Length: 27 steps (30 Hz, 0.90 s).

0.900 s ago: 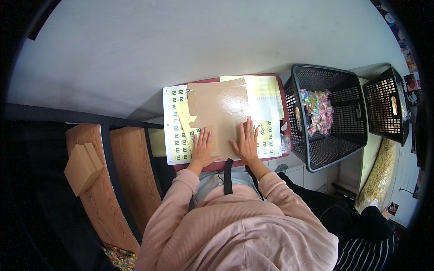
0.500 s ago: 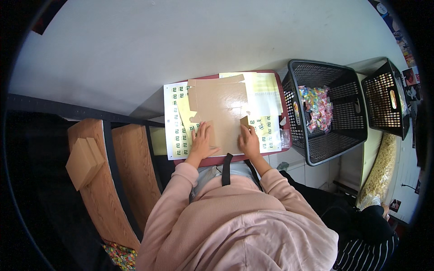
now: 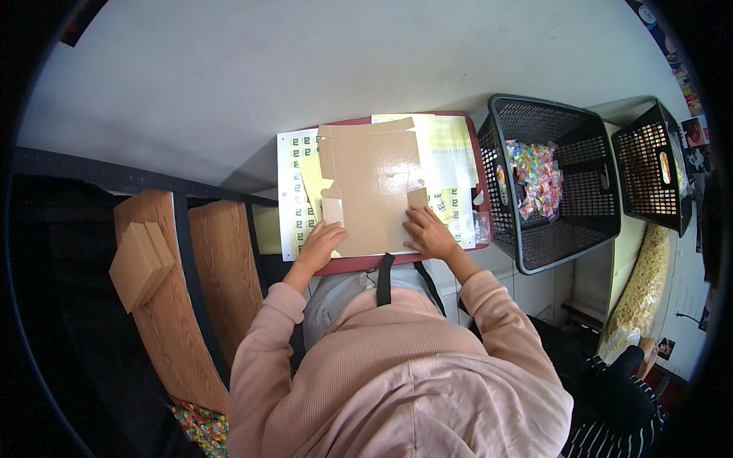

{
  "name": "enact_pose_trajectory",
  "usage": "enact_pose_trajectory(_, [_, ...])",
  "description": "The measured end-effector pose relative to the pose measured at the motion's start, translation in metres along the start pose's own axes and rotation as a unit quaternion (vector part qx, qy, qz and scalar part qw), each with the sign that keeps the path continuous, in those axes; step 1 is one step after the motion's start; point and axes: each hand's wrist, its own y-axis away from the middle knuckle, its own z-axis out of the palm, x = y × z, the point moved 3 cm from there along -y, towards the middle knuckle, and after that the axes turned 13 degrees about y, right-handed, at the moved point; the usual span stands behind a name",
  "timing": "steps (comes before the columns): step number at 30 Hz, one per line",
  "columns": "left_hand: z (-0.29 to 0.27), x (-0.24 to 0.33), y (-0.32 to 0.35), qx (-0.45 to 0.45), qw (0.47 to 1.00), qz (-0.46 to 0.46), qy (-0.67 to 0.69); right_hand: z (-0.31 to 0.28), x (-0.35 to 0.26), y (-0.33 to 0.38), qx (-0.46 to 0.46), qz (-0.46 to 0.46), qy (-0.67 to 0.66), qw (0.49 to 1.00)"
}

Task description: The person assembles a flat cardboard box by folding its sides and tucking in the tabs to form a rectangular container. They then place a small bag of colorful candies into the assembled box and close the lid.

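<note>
A flat brown cardboard box blank [image 3: 374, 172] lies on the table, its notched side flaps showing at left and right. My left hand [image 3: 324, 240] rests at its near left corner, fingers stretched over the edge below the left flap [image 3: 334, 210]. On the near right side, my right hand [image 3: 432, 232] has its fingers apart, touching the blank just below the right flap [image 3: 417, 199]. Neither hand grips anything. Printed white and yellow sheets [image 3: 291, 198] lie beneath the blank on the dark red tabletop [image 3: 355, 266].
Right of the table stands a black plastic basket [image 3: 559, 265] with wrapped candies [image 3: 538, 179]; a second basket [image 3: 645, 169] is beyond. A long bag of pale snacks [image 3: 640, 290] lies near another person's hand [image 3: 647, 353]. At left, folded boxes [image 3: 139, 267] sit on a wooden shelf [image 3: 169, 336].
My left hand has slid left, off the panel to its edge. The left flap now lies further outward. My right hand has shifted right and its fingers have spread.
</note>
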Motion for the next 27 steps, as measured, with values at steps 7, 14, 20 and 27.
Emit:
enact_pose_trajectory(7, [-0.007, 0.013, -0.010, 0.020, 0.989, -0.093, 0.112, -0.003, 0.006, 0.008, -0.003, 0.005, -0.017, 1.000])
enact_pose_trajectory(14, [-0.003, 0.014, -0.012, 0.018, 0.996, -0.069, 0.059, 0.003, 0.010, 0.006, 0.001, -0.015, 0.002, 1.000])
enact_pose_trajectory(20, [0.001, 0.009, -0.009, 0.019, 0.995, -0.066, 0.071, -0.015, 0.016, 0.010, -0.057, 0.006, -0.058, 0.997])
enact_pose_trajectory(27, [-0.013, -0.003, -0.002, -0.030, 0.980, -0.044, 0.190, -0.008, 0.030, 0.012, -0.067, -0.061, -0.032, 0.995])
